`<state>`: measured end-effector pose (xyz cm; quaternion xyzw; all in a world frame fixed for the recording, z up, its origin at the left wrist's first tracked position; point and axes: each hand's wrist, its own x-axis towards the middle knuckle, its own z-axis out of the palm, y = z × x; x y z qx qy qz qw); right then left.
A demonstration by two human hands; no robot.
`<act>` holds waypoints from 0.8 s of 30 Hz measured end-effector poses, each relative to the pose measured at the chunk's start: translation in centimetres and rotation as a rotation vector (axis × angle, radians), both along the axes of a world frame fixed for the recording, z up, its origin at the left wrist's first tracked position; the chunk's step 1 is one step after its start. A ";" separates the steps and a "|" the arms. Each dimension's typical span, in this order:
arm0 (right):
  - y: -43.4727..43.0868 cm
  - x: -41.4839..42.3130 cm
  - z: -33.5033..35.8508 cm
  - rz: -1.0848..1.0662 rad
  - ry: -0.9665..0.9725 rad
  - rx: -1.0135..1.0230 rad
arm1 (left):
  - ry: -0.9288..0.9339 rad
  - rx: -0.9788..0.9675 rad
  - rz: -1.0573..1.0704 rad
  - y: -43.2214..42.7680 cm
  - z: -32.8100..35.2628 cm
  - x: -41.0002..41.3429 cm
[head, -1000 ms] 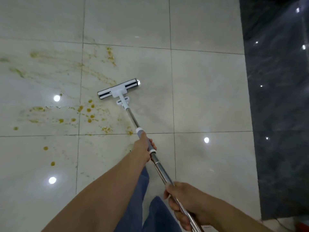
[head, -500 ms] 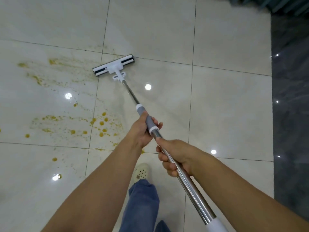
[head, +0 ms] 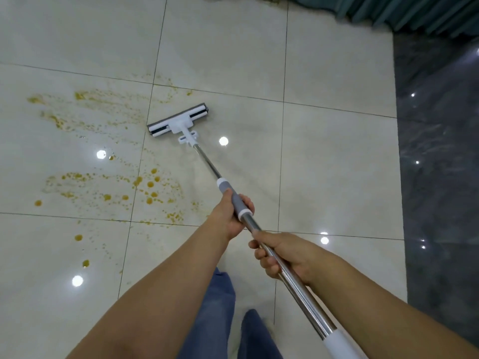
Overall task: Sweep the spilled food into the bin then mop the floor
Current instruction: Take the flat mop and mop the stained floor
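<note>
**Both hands on the mop, head beside the stains**

I see the pale tiled floor [head: 324,151] carrying yellow food stains [head: 145,187], left of my forward fingers. The mop [head: 207,164] runs up from my grip; its head [head: 178,123] lies flat on the tiles, well beyond both hands. My left hand [head: 230,216] has its fingers curled tight around the grey sleeve. My right hand [head: 287,255], nearer me, wraps the steel pole.
</note>
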<state>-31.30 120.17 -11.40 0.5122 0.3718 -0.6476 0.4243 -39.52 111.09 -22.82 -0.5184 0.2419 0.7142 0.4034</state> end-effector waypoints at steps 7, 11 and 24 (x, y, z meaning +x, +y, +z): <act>1.8 12.1 3.4 0.171 0.013 0.081 | 0.002 -0.060 -0.043 1.9 2.8 11.4; 2.5 17.9 4.3 0.244 -0.021 0.129 | -0.040 -0.074 -0.148 2.9 4.2 17.6; -2.8 6.7 0.7 0.233 0.003 0.203 | 0.057 -0.196 -0.250 0.0 1.1 6.4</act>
